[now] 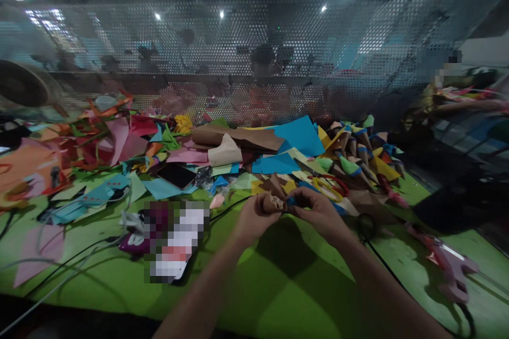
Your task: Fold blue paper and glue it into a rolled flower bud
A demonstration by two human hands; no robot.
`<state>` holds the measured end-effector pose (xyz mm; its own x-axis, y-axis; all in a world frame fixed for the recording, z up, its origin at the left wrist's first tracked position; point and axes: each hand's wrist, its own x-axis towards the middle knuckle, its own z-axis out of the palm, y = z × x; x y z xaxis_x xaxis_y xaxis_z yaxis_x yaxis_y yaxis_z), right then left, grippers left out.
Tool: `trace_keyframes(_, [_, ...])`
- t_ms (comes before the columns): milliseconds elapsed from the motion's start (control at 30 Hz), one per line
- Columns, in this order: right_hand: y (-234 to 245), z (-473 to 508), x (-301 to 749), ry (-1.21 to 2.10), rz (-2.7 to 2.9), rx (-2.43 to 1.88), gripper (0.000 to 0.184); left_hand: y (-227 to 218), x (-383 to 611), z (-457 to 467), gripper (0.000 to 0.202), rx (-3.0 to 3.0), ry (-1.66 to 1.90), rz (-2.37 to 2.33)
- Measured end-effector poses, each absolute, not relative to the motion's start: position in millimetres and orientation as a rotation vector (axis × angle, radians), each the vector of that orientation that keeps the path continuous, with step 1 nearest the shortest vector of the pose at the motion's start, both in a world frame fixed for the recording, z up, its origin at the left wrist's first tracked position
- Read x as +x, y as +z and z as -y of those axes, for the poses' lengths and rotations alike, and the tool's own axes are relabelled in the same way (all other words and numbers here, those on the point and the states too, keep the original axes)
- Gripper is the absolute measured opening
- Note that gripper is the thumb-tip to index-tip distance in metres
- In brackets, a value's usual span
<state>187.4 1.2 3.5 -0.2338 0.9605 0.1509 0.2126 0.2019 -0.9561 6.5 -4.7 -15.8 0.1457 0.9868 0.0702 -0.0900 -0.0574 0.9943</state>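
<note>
Both my hands meet over the green table (pixel 278 286). My left hand (pixel 254 215) is closed around a small brown paper cone (pixel 272 203), its open end turned towards my right hand. My right hand (pixel 316 211) pinches the cone's rim, where a bit of blue paper shows. Just beyond my hands lie red-handled scissors (pixel 332 183) and loose brown and yellow paper pieces.
Heaps of coloured paper scraps cover the far half of the table. A pile of finished paper cones (pixel 358 151) lies at the back right. A dark phone (pixel 176 175) lies left of centre. A pink glue gun (pixel 447 265) with its cable sits at right. Cables run along the left front. A perforated metal screen stands behind.
</note>
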Motion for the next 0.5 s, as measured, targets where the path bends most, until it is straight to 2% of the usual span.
trace_keyframes(167, [3,-4,192,1.179,1.680,-1.180,0.027,-10,-6,6,0.008,1.672,1.117,-1.097])
trace_keyframes(267, [3,-4,194,1.144,1.758,-1.211,0.024,-11,-7,6,0.009,1.587,1.114,-1.060])
trace_keyframes(500, [-1,-6,196,1.226,1.701,-1.168,0.026,-6,4,5,0.036,1.092,1.208,-0.881])
